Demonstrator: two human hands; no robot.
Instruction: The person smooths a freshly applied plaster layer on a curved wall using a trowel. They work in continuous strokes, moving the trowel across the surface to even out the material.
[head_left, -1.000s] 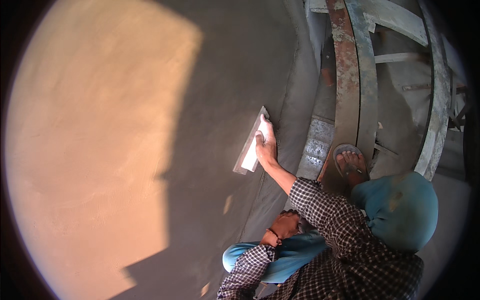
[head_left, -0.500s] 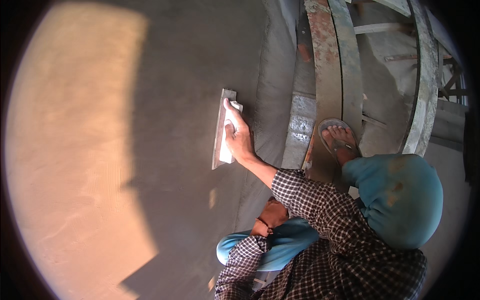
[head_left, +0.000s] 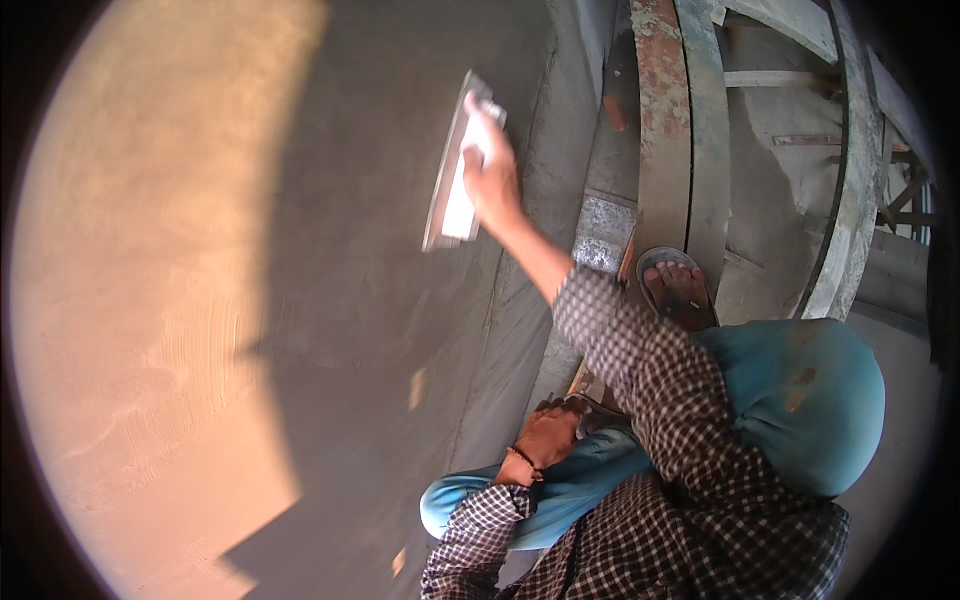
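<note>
My right hand [head_left: 492,165] is closed around the pale handle of a plastering trowel [head_left: 447,190]. The trowel's long, thin blade lies against a smooth grey plastered surface [head_left: 370,280], its upper end tilted slightly right. Hand and tool are a little blurred by motion. Lower down, my left hand [head_left: 548,437], with a thin band at the wrist, rests by my bent left leg in blue trousers. Its fingers are partly hidden next to a dark sandal [head_left: 597,412], so I cannot tell how they lie.
Sunlight falls across the surface's left part, where faint ridges show. On the right, long stained planks [head_left: 664,130] run lengthwise, with my sandalled foot [head_left: 677,285] on them. Beyond stand a curved-looking beam [head_left: 848,180] and crosspieces. A reddish fragment [head_left: 615,113] lies beside the planks.
My right hand has swept the trowel upward along the surface, the arm stretching further out. More of the left hand and the sandal beside it now shows.
</note>
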